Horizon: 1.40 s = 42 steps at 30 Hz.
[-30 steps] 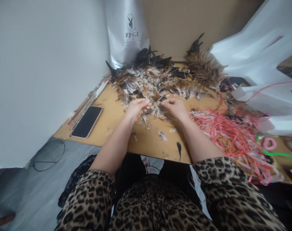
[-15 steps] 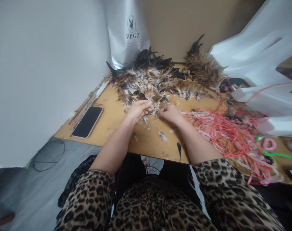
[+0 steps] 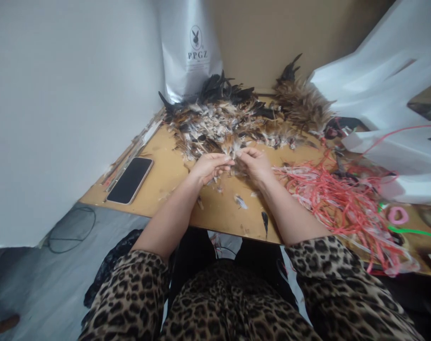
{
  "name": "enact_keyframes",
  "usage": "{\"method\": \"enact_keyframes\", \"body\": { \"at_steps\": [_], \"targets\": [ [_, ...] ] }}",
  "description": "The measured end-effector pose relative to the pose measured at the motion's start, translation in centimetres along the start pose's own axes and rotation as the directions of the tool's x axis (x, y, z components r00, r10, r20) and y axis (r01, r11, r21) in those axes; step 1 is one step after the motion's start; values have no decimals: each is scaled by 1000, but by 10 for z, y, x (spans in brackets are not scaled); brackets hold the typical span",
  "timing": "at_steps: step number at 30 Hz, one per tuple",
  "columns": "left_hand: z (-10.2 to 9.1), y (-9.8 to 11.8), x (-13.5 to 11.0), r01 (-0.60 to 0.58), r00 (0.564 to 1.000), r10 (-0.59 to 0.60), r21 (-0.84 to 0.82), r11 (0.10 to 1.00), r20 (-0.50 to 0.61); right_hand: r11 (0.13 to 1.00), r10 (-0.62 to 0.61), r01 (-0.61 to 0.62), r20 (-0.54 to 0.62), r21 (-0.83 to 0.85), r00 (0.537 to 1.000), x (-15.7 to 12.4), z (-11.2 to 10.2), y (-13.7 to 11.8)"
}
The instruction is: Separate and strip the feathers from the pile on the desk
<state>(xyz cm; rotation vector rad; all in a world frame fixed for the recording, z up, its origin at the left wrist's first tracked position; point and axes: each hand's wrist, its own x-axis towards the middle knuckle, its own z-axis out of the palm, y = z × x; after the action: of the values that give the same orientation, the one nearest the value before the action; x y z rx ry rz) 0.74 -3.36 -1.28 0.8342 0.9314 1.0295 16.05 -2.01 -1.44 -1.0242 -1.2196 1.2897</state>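
Note:
My left hand (image 3: 214, 166) and my right hand (image 3: 252, 163) meet in front of a heap of brown, black and white feathers (image 3: 215, 118) on the wooden table. Between the fingertips of both hands is a small pale-brown feather (image 3: 232, 144), pinched near its lower end. Its exact outline blurs into the heap behind. My right fingers are curled, and what lies inside them is partly hidden. Loose bits of feather, such as a whitish one (image 3: 241, 201) and a dark one (image 3: 265, 221), lie on the table closer to my body.
A phone (image 3: 130, 180) lies at the left on the table (image 3: 165, 192). Tangled red and clear strips (image 3: 336, 201) cover the right side. A bundle of brown feathers (image 3: 302, 102) stands behind them. White bags (image 3: 374, 71) are at the right, a printed bag (image 3: 190, 61) at the back.
My right hand has moved up and left to my left hand, which has shifted slightly right and down. Their fingertips now come together at a feather.

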Motion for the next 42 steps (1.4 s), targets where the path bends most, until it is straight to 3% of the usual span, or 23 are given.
{"method": "enact_keyframes", "body": {
  "at_steps": [10, 14, 18, 22, 28, 32, 33, 35, 38, 40, 42],
  "targets": [
    [-2, -2, 2, 9, 999, -8, -5, 1000, 53, 991, -83, 80, -27, -104, 996, -4, 10, 6],
    [-2, -3, 3, -15, 998, 15, 2, 1000, 61, 994, -93, 92, -13, -60, 996, -4, 11, 7],
    [-1, 0, 4, -98, 994, 98, 12, 995, -45, 996, -72, 70, -40, -46, 997, 4, 4, 7],
    [-3, 4, 6, -161, 973, 152, -34, 986, -175, 975, -117, 95, -102, -201, 988, 17, -9, 10],
    [-6, 4, 8, -178, 968, 162, -69, 982, -192, 772, -185, 177, 51, -611, 981, 24, -18, 24],
    [-5, 4, 8, -176, 971, 160, -79, 981, -175, 637, -182, 222, 137, -738, 974, 24, -16, 25],
    [-5, 4, 8, -174, 971, 158, -80, 981, -179, 644, -178, 220, 136, -732, 974, 24, -15, 24],
    [-4, 5, 7, -170, 970, 153, -79, 982, -188, 748, -141, 171, 98, -642, 985, 24, -14, 21],
    [-4, 5, 6, -157, 974, 144, -62, 986, -176, 958, -19, 21, 9, -285, 1000, 22, -11, 13],
    [-4, 4, 5, -137, 979, 128, -46, 990, -158, 996, 70, -69, 25, -49, 997, 19, -8, 6],
    [-4, 3, 5, -110, 985, 105, -32, 993, -136, 988, 127, -133, 84, 80, 988, 15, -6, 0]
  ]
}}
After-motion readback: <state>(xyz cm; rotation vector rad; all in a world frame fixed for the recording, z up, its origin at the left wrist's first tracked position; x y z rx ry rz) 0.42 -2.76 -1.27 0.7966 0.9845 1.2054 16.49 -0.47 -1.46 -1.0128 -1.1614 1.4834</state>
